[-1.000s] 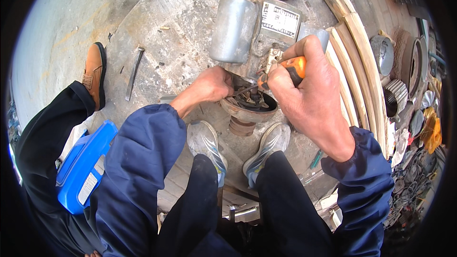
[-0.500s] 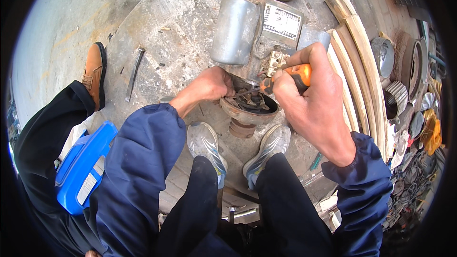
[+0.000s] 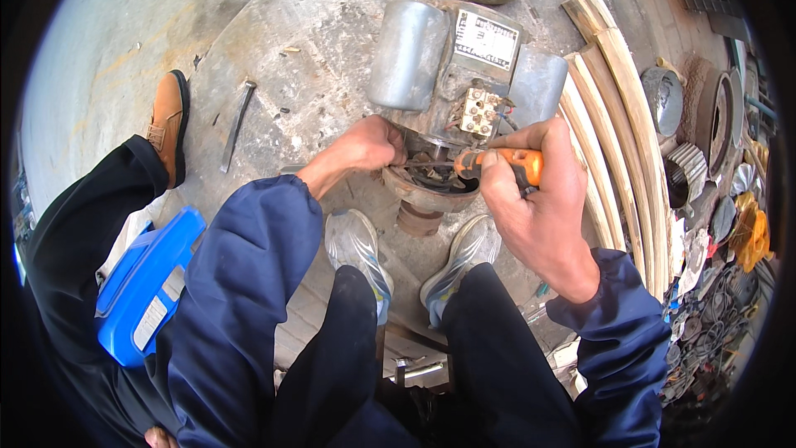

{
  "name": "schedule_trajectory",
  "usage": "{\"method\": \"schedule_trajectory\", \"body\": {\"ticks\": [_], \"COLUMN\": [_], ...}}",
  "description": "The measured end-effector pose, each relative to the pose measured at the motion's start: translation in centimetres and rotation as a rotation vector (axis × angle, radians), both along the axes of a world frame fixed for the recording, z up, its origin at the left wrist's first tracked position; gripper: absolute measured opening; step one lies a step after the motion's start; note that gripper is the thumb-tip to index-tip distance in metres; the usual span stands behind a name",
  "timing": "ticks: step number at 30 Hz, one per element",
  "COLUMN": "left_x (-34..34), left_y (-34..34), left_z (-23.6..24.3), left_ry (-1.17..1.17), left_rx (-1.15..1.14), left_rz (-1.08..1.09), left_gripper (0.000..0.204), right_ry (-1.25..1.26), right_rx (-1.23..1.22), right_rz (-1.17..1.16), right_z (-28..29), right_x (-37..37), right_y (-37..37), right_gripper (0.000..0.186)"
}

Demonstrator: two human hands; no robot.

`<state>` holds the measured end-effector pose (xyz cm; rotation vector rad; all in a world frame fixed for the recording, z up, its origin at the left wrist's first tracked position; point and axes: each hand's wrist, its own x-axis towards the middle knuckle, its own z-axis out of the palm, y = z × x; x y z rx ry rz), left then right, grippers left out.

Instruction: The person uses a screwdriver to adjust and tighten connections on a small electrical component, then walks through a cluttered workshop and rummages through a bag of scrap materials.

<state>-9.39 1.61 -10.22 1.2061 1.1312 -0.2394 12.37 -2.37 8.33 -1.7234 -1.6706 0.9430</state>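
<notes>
Levelling the orange-and-black screwdriver (image 3: 524,168), the right hand (image 3: 543,220) has come nearer to the person than one second earlier, when the handle tilted up across the terminal block (image 3: 481,112). That block and the right grey cylinder (image 3: 539,87) now stand in fuller view; the left hand (image 3: 365,148) keeps its place at the left rim of the round housing (image 3: 419,193). The right fingers are closed around the handle. The left fingers curl inwards, tips hidden; how far they close, and on what, one cannot tell.

The screwdriver lies nearly level over the housing, handle to the right, its thin dark shaft running left above the opening. The housing, brown and worn, holds dark parts and sits just beyond the pale shoes (image 3: 352,241). On its far side, the worn motor body (image 3: 452,83) bears a pale label plate (image 3: 486,40), with the left grey cylinder (image 3: 406,56) beside it.
</notes>
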Motion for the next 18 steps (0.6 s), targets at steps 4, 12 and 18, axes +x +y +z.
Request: {"method": "schedule_trajectory", "body": {"ticks": [4, 12, 18], "left_x": [-0.3, -0.3, -0.4], "left_y": [-0.1, -0.2, -0.6], "left_z": [-0.2, 0.0, -0.7], "left_ry": [-0.024, 0.010, -0.003], "left_rx": [-0.012, -0.021, -0.034], "left_rz": [0.005, 0.000, 0.035], "left_gripper": [0.020, 0.023, 0.026], "right_ry": [0.052, 0.091, 0.021], "right_rx": [0.051, -0.011, -0.044], "right_rz": [0.116, 0.299, 0.467], "right_z": [-0.2, 0.0, 0.6], "right_x": [1.3, 2.5, 2.1], "right_y": [-0.2, 0.6, 2.8], "right_gripper": [0.025, 0.025, 0.026]}}
